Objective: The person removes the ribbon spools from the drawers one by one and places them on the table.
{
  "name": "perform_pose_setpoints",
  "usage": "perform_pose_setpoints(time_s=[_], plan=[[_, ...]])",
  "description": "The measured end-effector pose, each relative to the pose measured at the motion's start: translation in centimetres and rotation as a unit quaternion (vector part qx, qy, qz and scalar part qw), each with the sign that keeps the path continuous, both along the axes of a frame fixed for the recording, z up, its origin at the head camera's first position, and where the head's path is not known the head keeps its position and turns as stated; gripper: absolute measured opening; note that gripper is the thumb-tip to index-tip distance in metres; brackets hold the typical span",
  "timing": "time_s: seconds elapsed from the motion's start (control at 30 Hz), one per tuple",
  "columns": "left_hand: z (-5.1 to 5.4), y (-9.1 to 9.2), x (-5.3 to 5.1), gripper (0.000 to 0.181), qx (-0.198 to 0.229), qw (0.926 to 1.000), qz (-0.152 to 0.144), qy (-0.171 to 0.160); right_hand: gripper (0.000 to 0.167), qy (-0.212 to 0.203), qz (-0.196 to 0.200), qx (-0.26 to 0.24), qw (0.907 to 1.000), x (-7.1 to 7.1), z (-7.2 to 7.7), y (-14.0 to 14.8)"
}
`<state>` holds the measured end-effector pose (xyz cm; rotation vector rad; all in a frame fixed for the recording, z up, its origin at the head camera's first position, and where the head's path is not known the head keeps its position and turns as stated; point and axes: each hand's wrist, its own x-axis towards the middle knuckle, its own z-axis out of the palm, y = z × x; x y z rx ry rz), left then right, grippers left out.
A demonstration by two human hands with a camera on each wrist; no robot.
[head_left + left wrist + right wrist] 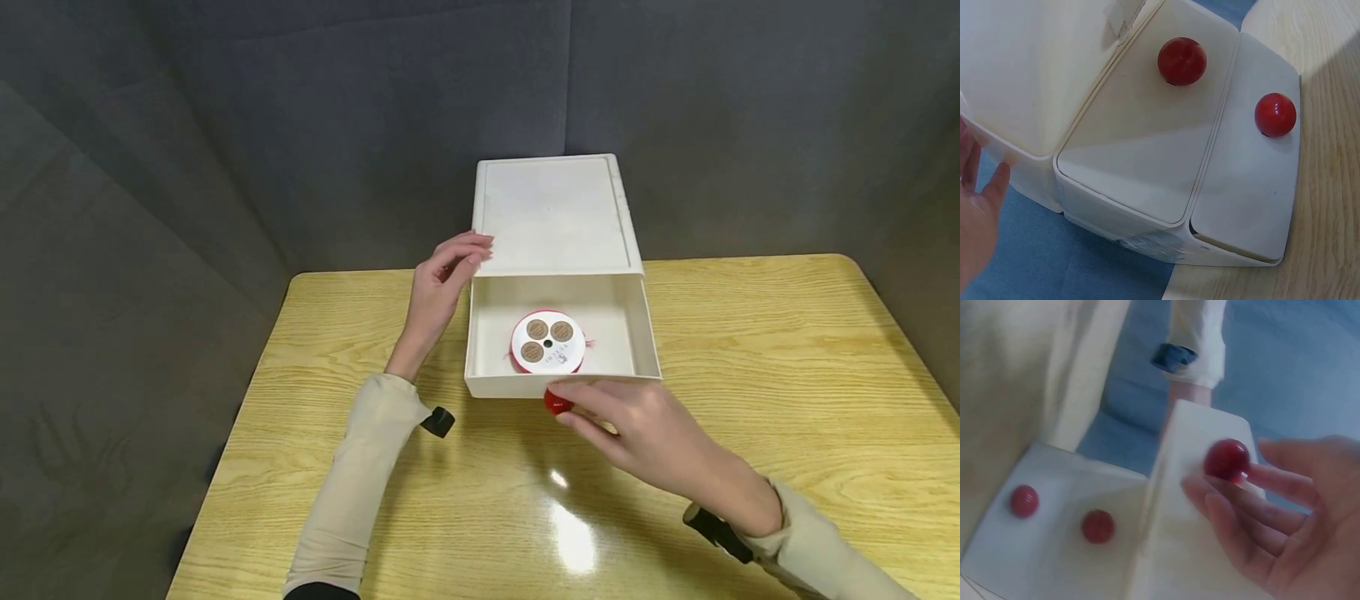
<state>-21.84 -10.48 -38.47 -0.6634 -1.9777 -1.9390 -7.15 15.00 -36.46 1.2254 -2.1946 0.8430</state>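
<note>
A white drawer unit stands on the table, its top drawer pulled out. In that drawer lies a white-faced spool with red around its rim. My right hand pinches the round red knob on the drawer front, also visible with the same knob in the right wrist view. My left hand rests at the unit's left top edge, fingertips on the top. In the left wrist view, part of the left hand touches the unit's side.
Two lower drawer fronts are closed, each with a red knob. The wood-grain table extends to both sides. A dark cloth hangs behind the unit.
</note>
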Motion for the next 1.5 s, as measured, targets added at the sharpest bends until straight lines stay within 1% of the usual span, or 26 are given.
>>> perform_pose_setpoints(time_s=[0.1, 0.17, 0.23, 0.3, 0.37, 0.43, 0.5, 0.6, 0.67, 0.77, 0.87, 1.0, 1.1, 1.2, 1.4, 1.5], plan=[[0.0, 0.1, 0.0, 0.017, -0.002, 1.0000, 0.003, 0.002, 0.043, -0.010, 0.013, -0.005, 0.9999, 0.1, 1.2, 0.4], [0.0, 0.1, 0.0, 0.017, -0.004, 1.0000, 0.004, 0.004, 0.043, -0.015, 0.025, -0.018, 0.9994, 0.0, 2.2, 0.8], [0.0, 0.1, 0.1, 0.017, -0.006, 1.0000, 0.004, 0.006, 0.040, -0.008, 0.036, -0.044, 0.9984, -0.3, 3.1, 1.2], [0.0, 0.1, 0.1, 0.018, -0.004, 1.0000, 0.003, 0.008, 0.039, 0.003, 0.033, -0.063, 0.9974, -0.9, 4.0, 1.6], [0.0, 0.1, 0.1, 0.017, -0.002, 1.0000, 0.003, 0.009, 0.039, 0.004, 0.024, -0.080, 0.9965, -1.8, 4.7, 2.1], [-0.1, 0.1, 0.1, 0.017, 0.000, 1.0000, 0.004, 0.007, 0.042, -0.006, 0.011, -0.082, 0.9965, -2.7, 5.1, 2.6], [-0.1, 0.2, 0.2, 0.017, 0.005, 1.0000, 0.003, 0.004, 0.047, -0.035, -0.008, -0.065, 0.9972, -3.5, 5.2, 3.0], [-0.1, 0.2, 0.2, 0.017, 0.011, 0.9999, 0.000, 0.000, 0.038, -0.077, -0.031, -0.019, 0.9963, -4.5, 4.8, 3.3], [-0.1, 0.2, 0.3, 0.017, 0.014, 0.9999, -0.002, 0.001, 0.040, -0.102, -0.037, 0.017, 0.9940, -5.0, 4.5, 3.3], [-0.1, 0.2, 0.2, 0.018, 0.015, 0.9999, -0.003, 0.004, 0.048, -0.133, -0.026, 0.065, 0.9887, -5.7, 4.1, 3.1], [-0.1, 0.2, 0.2, 0.018, 0.014, 0.9999, -0.001, 0.007, 0.051, -0.166, -0.009, 0.100, 0.9811, -6.3, 4.0, 2.9], [-0.3, 0.2, 0.2, 0.018, 0.015, 0.9998, 0.000, 0.011, 0.051, -0.195, 0.010, 0.132, 0.9717, -6.9, 4.0, 2.6], [-0.3, 0.2, 0.2, 0.018, 0.015, 0.9998, -0.001, 0.013, 0.050, -0.208, 0.022, 0.157, 0.9652, -7.3, 4.1, 2.4], [-0.3, 0.3, 0.2, 0.018, 0.016, 0.9997, 0.000, 0.017, 0.052, -0.210, 0.036, 0.179, 0.9604, -7.6, 4.2, 2.2], [-0.3, 0.3, 0.2, 0.018, 0.025, 0.9995, -0.005, 0.019, 0.056, -0.203, 0.072, 0.200, 0.9559, -8.3, 4.1, 1.7], [-0.3, 0.3, 0.3, 0.018, 0.029, 0.9994, -0.006, 0.020, 0.057, -0.206, 0.085, 0.205, 0.9529, -8.5, 3.9, 1.5]])
